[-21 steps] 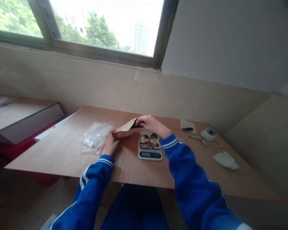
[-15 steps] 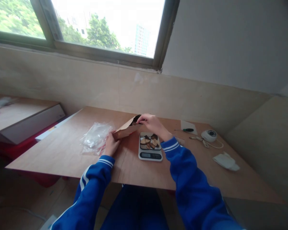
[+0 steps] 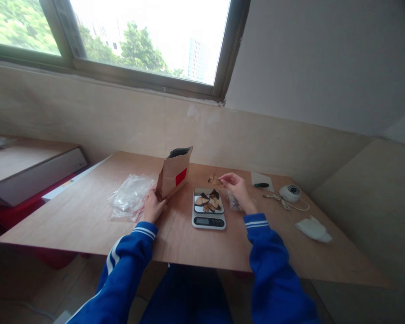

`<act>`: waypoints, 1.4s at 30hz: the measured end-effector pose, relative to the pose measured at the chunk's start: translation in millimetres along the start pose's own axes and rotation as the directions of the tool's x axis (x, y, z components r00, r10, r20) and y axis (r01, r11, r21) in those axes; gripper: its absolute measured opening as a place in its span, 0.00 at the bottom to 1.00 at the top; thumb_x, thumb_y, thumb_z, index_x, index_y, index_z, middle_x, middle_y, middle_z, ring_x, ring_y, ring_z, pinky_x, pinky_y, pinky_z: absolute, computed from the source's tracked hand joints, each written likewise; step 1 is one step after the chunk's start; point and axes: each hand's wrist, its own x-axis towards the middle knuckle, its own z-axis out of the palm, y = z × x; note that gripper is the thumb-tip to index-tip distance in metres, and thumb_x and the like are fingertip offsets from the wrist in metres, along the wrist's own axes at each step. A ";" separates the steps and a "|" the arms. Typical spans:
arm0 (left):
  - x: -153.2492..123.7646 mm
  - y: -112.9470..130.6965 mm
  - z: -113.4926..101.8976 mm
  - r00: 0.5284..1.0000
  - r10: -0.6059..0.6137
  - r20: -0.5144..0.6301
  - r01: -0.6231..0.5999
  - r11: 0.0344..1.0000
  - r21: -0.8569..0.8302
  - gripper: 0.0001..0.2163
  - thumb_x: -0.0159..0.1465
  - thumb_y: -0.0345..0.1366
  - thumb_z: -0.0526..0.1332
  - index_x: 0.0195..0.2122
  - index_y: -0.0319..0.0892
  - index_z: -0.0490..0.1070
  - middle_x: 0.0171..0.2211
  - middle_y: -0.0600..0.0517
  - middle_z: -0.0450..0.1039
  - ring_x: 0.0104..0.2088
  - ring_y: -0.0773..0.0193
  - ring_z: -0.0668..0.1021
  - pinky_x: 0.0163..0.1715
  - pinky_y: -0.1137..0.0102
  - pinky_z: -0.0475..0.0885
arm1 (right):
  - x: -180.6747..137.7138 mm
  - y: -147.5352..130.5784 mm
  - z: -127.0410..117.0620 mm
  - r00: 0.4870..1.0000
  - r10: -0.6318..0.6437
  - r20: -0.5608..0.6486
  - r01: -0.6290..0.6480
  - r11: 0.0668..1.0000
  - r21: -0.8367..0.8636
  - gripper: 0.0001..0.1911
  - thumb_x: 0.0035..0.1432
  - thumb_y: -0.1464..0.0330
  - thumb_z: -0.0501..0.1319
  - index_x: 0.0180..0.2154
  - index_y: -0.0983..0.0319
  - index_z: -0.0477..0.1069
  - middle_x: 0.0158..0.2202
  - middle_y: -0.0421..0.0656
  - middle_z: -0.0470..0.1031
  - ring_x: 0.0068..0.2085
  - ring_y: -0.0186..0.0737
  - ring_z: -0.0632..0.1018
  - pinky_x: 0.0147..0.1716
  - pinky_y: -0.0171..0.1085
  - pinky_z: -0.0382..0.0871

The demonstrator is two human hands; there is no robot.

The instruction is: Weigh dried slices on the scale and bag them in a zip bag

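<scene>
1. A crumpled clear plastic bag (image 3: pixel 130 197) with a red strip at its near edge lies on the plywood table (image 3: pixel 87 216), just left of the person's left hand.
2. The left hand (image 3: pixel 152 207) is wrapped around the lower corner of the brown paper pouch (image 3: pixel 173 173), fingers closed on it. Half a second ago the pouch lay tipped over toward the scale with the right hand at its mouth. Now it stands nearly upright, leaning a little, open top up and a red label facing the camera.
3. The kitchen scale (image 3: pixel 208 211) sits just right of the pouch, with several dark and pale dried slices (image 3: pixel 209 201) piled on its platform. Its display is too small to read.
4. The right hand (image 3: pixel 236 191) has come out of the pouch and hangs above the far right corner of the scale, thumb and forefinger pinching one small dried slice (image 3: pixel 214 179), likely the same stuff as the pile. So another piece has been drawn out and is held over the weighing platform, not yet set down.
5. Farther right lie a green-handled screwdriver (image 3: pixel 262 185), a small round white device (image 3: pixel 290 192) with its cord, and a folded white cloth or paper (image 3: pixel 313 228).
</scene>
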 end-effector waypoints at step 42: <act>0.8 3.4 -2.6 1.000 0.001 0.029 -0.002 0.999 0.051 0.23 0.55 0.40 0.63 0.49 0.37 0.60 0.48 0.38 0.68 0.50 0.45 0.72 0.50 0.52 0.67 | -7.2 34.7 44.2 0.909 0.121 0.398 0.283 0.521 -0.805 0.07 0.55 0.64 0.66 0.35 0.60 0.76 0.47 0.47 0.71 0.50 0.48 0.67 0.49 0.45 0.55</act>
